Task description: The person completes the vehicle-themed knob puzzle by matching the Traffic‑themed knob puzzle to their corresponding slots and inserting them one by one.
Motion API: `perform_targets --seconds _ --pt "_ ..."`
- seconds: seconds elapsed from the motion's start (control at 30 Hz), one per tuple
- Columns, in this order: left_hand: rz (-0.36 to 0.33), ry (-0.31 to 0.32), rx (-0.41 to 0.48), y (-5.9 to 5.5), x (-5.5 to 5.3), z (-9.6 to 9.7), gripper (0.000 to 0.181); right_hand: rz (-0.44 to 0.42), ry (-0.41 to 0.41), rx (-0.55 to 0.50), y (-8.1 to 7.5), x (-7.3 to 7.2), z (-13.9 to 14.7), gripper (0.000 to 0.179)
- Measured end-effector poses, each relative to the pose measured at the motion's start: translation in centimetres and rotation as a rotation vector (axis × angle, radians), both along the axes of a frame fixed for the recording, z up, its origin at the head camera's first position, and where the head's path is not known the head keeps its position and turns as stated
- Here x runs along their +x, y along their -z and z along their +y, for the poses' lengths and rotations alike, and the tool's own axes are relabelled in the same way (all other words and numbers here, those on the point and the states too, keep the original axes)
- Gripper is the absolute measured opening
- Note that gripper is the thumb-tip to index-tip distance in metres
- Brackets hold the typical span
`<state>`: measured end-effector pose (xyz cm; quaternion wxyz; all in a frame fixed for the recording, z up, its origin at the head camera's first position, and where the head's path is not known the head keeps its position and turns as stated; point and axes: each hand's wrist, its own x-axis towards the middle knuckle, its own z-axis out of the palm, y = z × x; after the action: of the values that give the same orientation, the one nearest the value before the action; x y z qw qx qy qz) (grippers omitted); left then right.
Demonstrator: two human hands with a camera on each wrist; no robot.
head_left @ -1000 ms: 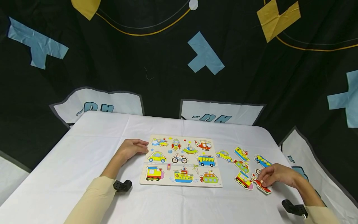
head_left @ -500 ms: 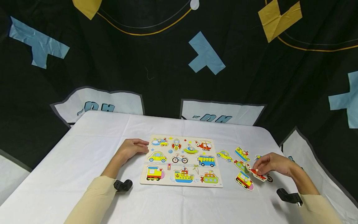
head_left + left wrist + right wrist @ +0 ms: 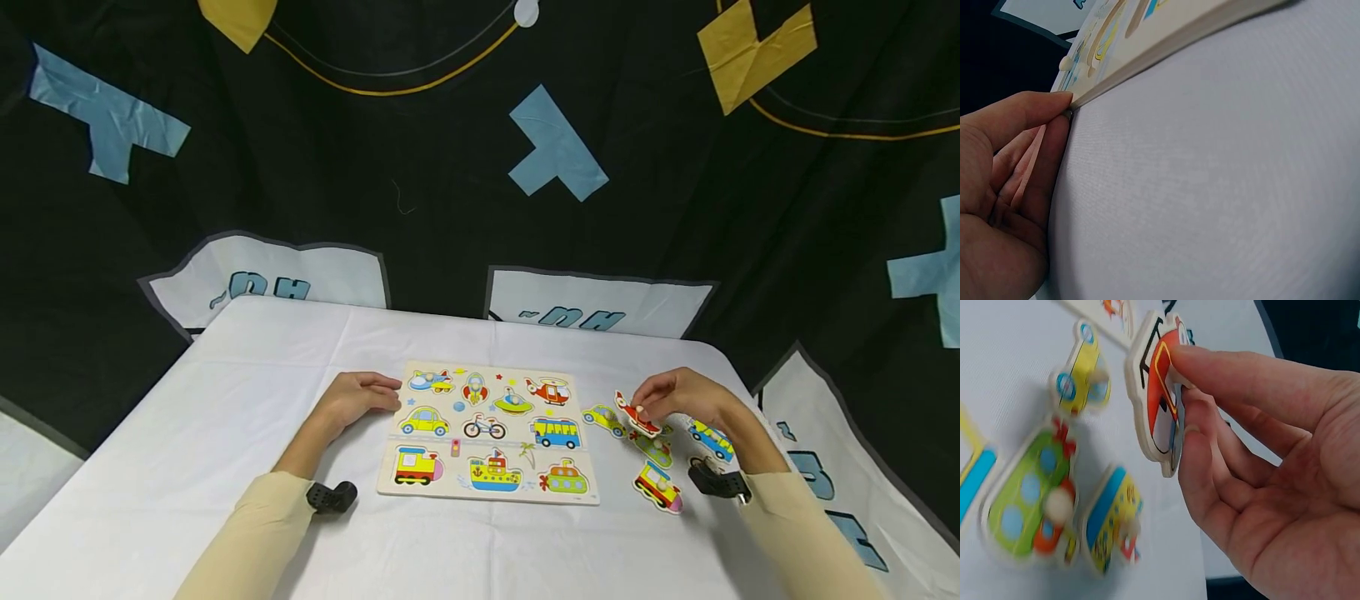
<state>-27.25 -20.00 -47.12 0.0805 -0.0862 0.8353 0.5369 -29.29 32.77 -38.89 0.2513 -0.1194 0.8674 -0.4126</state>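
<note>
In the head view a flat wooden vehicle puzzle board [image 3: 525, 496] lies on the white cloth. My left hand [image 3: 358, 402] is at its left edge; in the left wrist view the thumb and a finger [image 3: 1054, 140] pinch the board's edge. My right hand [image 3: 692, 397] pinches a red helicopter puzzle piece [image 3: 633, 415] above the loose pieces, to the right of the board. The right wrist view shows this piece tilted up, raised off the cloth. Airplane, rocket [image 3: 475, 388] and flying saucer pieces with knobs sit on the board's top part.
Below or near my right hand lie a yellow car piece [image 3: 603, 421], a green submarine piece [image 3: 1029, 494], a boat piece [image 3: 1107, 515], a train piece [image 3: 658, 487] and a bus piece [image 3: 711, 440]. A bicycle piece is mostly hidden behind the right wrist camera [image 3: 718, 481].
My right hand has lifted the helicopter piece from the right end of the loose pieces and carried it left and away from me. The left hand has stayed at the board's edge.
</note>
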Motion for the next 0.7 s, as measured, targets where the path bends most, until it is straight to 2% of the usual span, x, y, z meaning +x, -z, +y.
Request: perform_targets --seconds 0.13,0.47,0.7 --pt "0.003 -0.001 -0.001 0.1 0.0 0.1 0.043 0.014 0.03 -0.002 0.2 -1.1 -1.7 0.03" --pt "0.003 -0.007 -0.005 0.1 0.1 0.3 0.041 0.104 0.047 0.052 0.9 -3.5 -5.7 0.026" --pt "0.002 -0.009 -0.003 0.0 0.2 0.1 0.041 0.115 0.068 0.014 1.6 -5.2 -7.9 0.028"
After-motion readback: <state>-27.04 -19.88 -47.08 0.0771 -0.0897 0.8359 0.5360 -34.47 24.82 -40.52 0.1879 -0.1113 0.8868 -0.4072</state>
